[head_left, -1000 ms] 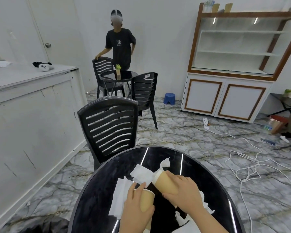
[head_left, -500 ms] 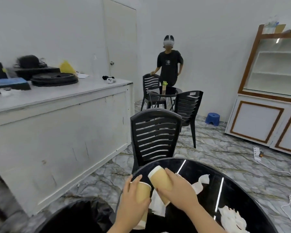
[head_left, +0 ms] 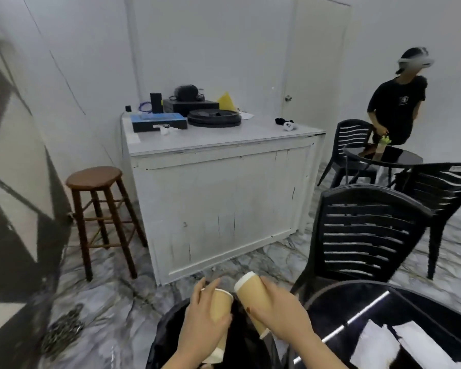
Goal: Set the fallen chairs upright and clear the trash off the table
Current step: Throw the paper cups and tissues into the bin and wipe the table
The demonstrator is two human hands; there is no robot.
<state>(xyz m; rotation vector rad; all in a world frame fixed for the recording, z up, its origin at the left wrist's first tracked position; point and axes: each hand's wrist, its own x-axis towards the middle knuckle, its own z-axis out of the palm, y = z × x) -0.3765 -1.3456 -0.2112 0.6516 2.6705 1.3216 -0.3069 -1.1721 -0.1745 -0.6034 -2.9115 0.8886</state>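
Cups: left hand (head_left: 202,319) grips 1 paper cup (head_left: 220,306), right hand (head_left: 282,312) another (head_left: 253,295), above the black bag (head_left: 168,336); a tilted release could miss it.

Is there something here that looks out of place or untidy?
Yes. White paper napkins lie loose on the black table. The left hand and right hand each hold a used paper cup over a black bag. The chairs in view stand upright.

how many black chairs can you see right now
3: one chair at the near table, one behind it on the right, one beside the standing person. Others may be out of frame.
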